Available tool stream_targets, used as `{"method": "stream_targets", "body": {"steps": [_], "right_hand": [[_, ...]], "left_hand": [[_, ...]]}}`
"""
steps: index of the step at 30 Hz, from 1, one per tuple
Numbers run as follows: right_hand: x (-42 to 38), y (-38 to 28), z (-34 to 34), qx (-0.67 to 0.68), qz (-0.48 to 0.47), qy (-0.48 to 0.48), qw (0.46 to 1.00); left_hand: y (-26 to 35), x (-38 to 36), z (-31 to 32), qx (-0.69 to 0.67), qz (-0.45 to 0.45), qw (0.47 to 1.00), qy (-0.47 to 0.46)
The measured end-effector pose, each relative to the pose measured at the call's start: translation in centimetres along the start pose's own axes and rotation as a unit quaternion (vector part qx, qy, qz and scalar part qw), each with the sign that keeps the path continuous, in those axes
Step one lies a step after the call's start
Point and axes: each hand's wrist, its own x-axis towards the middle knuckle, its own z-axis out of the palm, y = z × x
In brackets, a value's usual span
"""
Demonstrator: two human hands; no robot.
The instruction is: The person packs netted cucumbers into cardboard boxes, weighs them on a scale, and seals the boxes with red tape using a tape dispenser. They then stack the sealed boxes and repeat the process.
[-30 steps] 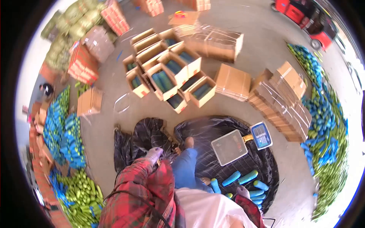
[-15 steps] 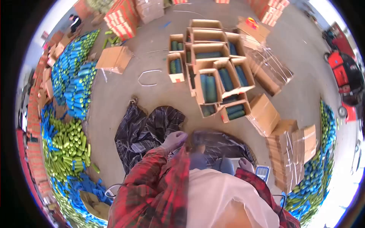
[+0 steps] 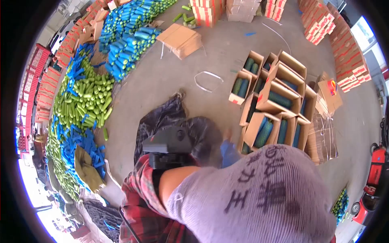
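Open cartons point(image 3: 269, 107) crowd together on the floor point(image 3: 162, 73) right of centre in the frame, most with green produce inside. Larger than any one of them, a heap of bare green vegetables point(image 3: 87, 91) spreads down the left side, with a blue-wrapped heap point(image 3: 125, 52) above it. A crumpled black sheet point(image 3: 162, 117) lies left of centre, just beyond the sleeve point(image 3: 142, 178). A strapped cardboard stack point(image 3: 322, 137) stands beside the cartons at right.

The nearest carton point(image 3: 253, 126) is directly above the gloved left hand point(image 3: 251, 198) in the frame, so ahead of it. Its long axis leans from lower left to upper right, and the green gourds point(image 3: 264, 133) inside lie along it. The glove overlaps the lower part of the group in the view; the overlap does not show contact.

That left hand is the nearer of the two, as far as can be seen: the right hand is out of sight. Its written-on back fills the lower right, fingers hidden, so whether the grip is spread, closed or holding something I cannot tell. A black device point(image 3: 168, 141) sits at the wrist.
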Motion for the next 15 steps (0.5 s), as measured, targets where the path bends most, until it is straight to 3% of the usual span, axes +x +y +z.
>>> {"method": "stream_targets", "body": {"steps": [8, 13, 15], "right_hand": [[9.7, -9.7, -6.2, 0.017, -0.005, -0.010, 1.000], [14.4, -18.1, -15.6, -0.047, -0.004, -0.039, 0.998], [19.2, -19.4, -17.5, -0.098, 0.007, -0.047, 0.994]], "left_hand": [[-3.8, 6.9, -17.7, -0.020, -0.056, 0.998, -0.012], [-2.4, 8.4, -26.3, 0.025, -0.053, 0.998, 0.029], [-1.3, 7.0, -30.2, 0.078, -0.075, 0.990, 0.087]]}}
